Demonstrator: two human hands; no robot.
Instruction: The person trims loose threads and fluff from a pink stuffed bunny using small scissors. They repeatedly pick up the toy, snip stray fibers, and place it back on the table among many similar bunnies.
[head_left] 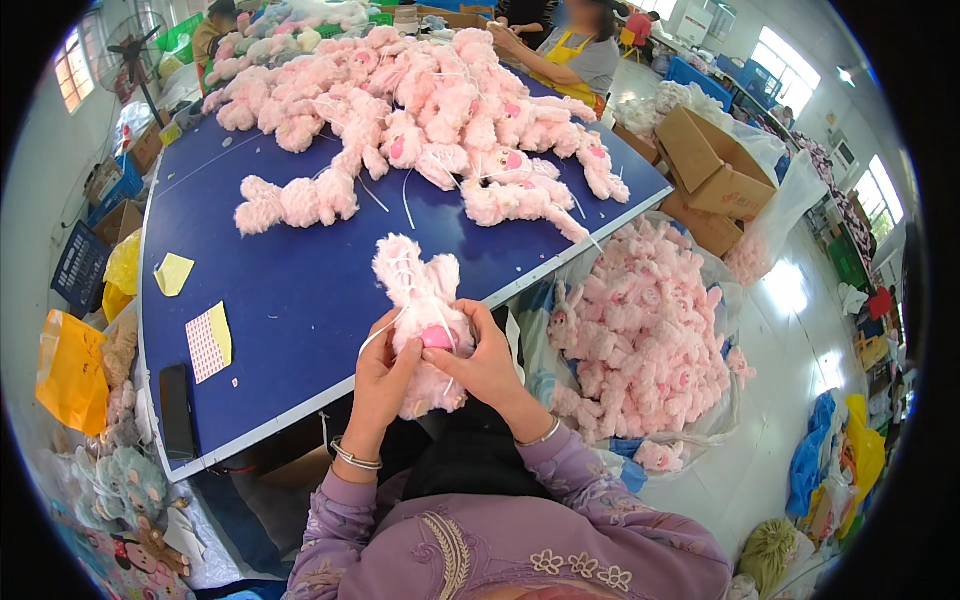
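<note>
Bright daylight enters through windows (782, 65) on both sides, the right-hand panes nearly burnt to white. Hard glare patches the pale floor (790, 345) at right, while the counter (290, 270) is evenly lit. The fingers (478, 318) look fairly sharp; the far background softens, straight edges bow, and black rings the fisheye view

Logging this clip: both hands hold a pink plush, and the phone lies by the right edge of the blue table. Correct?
Not quite: the head view shows the phone by the left edge of the blue table. The left hand and right hand do hold a pink plush.
</note>
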